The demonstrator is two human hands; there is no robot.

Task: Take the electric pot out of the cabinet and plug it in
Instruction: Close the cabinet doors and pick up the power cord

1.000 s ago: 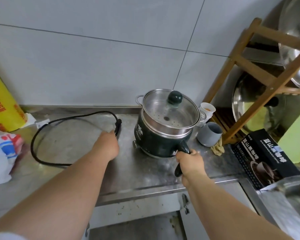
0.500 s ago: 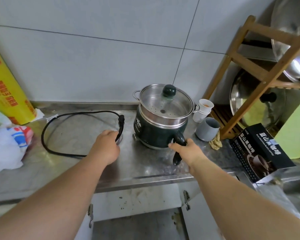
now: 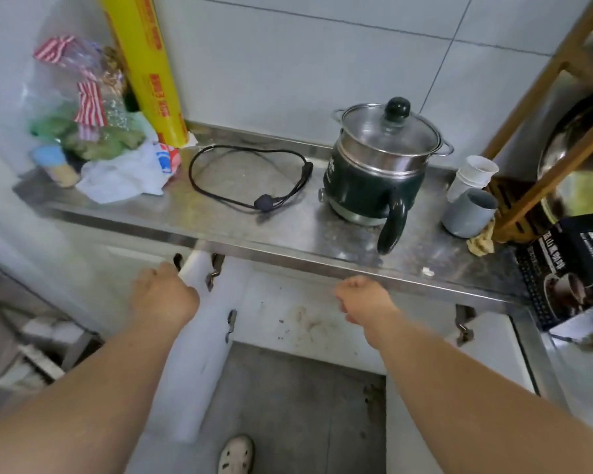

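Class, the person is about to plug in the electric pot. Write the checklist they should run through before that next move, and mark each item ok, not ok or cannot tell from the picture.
1. Electric pot out of the cabinet, upright on the countertop: ok.
2. Lid seated on the pot: ok.
3. Power cord within reach, lying loose on the countertop left of the pot: ok.
4. Cord joined to the pot: not ok; it lies apart.
5. Wall socket located: cannot tell; none in view.
6. Hands free: right hand holds nothing, ok; left hand at the cabinet door, grip cannot tell.
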